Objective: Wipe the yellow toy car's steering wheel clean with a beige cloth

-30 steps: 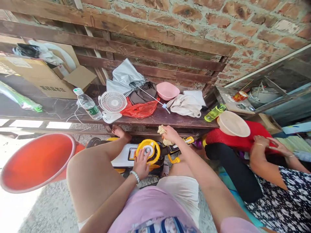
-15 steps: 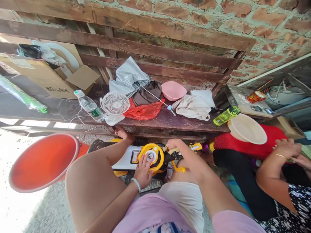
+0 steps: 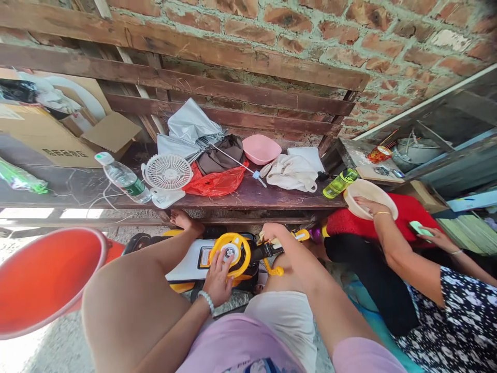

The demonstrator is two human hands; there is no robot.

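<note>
A ride-on toy digger with a white seat [image 3: 185, 263] and a yellow steering wheel [image 3: 248, 257] sits low before me, below the bench edge. My left hand [image 3: 218, 282] rests on the near side of the wheel, its fingers stretched flat over the rim and hub. Ahead of the wheel, my right hand [image 3: 273, 232] is closed around a pale yellowish cloth [image 3: 276, 242]. It presses the cloth against the black and yellow front arm [image 3: 301, 236] of the toy. Most of the cloth is hidden under the fingers.
A dark wooden bench [image 3: 233, 202] holds a water bottle [image 3: 126, 178], a white fan [image 3: 169, 172], a silver umbrella [image 3: 190, 129] and a pink bowl [image 3: 261, 149]. An orange bucket [image 3: 46, 280] stands left. At right, a co-worker's hand [image 3: 370, 204] reaches into a cream basin [image 3: 388, 199].
The view has shifted right. The co-worker's hands have moved apart, one into the basin, the other holding a pale green object. My own hands stay on the toy in nearly the same places.
</note>
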